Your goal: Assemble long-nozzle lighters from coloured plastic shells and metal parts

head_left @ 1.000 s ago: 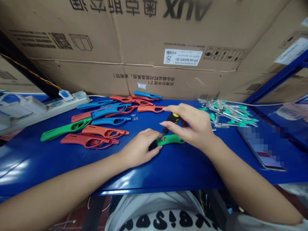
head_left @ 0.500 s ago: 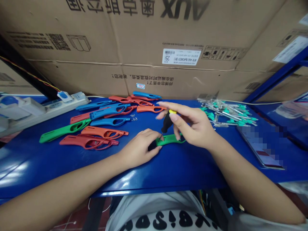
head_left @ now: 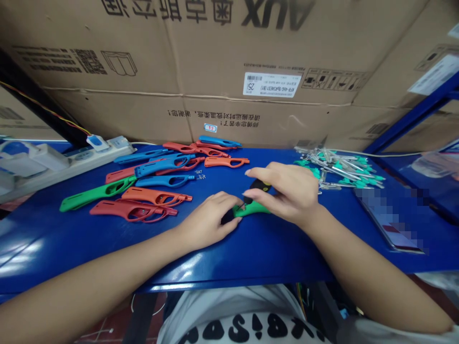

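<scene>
My left hand [head_left: 211, 220] rests on the blue table, its thumb and fingers closed on one end of a green plastic lighter casing [head_left: 254, 208]. Part of that casing is hidden behind my right hand. Above it, my right hand [head_left: 292, 191] grips a small screwdriver [head_left: 258, 187] with a black and yellow handle. The screwdriver is tilted, its thin shaft pointing down and left to the casing's end by my left fingertips. Whether the tip sits on a screw is too small to tell.
Red, orange, blue and green lighter casings [head_left: 158, 180] lie at the left, with small screws [head_left: 201, 175] beside them. Metal rods with green parts [head_left: 340, 169] are piled at the back right, near a phone [head_left: 389, 220]. A power strip [head_left: 82, 155] and cardboard box [head_left: 215, 57] stand behind.
My right hand has shifted slightly right and lower, and the screwdriver now leans further over to the right. My left hand and the green casing have stayed put.
</scene>
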`<action>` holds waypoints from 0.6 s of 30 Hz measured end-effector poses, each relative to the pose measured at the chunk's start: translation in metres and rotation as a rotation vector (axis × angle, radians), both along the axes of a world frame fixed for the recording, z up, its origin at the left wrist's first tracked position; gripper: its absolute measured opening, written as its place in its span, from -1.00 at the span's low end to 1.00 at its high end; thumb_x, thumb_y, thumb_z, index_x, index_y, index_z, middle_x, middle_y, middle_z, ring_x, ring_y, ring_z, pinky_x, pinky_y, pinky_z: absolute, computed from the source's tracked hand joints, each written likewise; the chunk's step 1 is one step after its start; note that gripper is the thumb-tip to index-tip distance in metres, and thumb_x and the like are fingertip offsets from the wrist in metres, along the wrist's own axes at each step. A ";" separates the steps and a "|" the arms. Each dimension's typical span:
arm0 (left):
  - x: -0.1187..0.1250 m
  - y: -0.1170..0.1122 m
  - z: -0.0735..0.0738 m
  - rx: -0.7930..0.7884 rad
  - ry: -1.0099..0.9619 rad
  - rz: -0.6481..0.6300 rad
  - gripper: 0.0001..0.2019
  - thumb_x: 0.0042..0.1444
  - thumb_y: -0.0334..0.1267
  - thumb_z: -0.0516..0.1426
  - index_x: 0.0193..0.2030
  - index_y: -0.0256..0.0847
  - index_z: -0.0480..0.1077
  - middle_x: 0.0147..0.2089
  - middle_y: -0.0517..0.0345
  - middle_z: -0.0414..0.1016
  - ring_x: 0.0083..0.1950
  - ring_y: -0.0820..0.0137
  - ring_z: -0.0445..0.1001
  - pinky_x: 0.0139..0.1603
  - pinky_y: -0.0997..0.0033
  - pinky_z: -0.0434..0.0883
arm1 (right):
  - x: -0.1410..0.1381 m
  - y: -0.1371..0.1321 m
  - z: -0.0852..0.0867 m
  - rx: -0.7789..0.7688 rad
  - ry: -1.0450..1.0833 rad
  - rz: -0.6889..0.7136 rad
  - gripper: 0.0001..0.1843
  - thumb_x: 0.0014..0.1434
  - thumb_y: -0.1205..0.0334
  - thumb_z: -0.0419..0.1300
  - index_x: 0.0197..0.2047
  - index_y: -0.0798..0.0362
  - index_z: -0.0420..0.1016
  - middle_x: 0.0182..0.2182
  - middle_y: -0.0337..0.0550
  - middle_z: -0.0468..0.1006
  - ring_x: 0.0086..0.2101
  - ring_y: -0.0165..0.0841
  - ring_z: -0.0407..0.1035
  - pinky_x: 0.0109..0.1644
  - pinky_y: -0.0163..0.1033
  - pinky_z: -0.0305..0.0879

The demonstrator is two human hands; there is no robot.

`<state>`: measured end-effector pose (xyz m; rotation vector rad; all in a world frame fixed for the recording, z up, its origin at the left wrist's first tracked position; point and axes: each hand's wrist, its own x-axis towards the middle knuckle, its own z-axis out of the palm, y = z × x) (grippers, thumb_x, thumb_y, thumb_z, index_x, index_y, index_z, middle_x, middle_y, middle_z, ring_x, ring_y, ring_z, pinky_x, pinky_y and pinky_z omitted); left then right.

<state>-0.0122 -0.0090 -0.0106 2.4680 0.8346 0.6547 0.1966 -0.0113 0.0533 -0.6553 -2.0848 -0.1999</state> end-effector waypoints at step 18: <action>0.000 0.000 -0.002 -0.026 -0.027 -0.007 -0.83 0.24 -0.35 0.17 -0.03 -0.19 0.38 -0.03 0.04 0.50 0.05 0.22 0.43 0.13 0.16 0.39 | -0.008 0.003 -0.001 -0.288 0.070 0.052 -0.70 0.33 0.18 0.20 0.11 0.00 0.50 -0.10 -0.12 0.63 -0.24 -0.37 0.53 -0.21 -0.29 0.46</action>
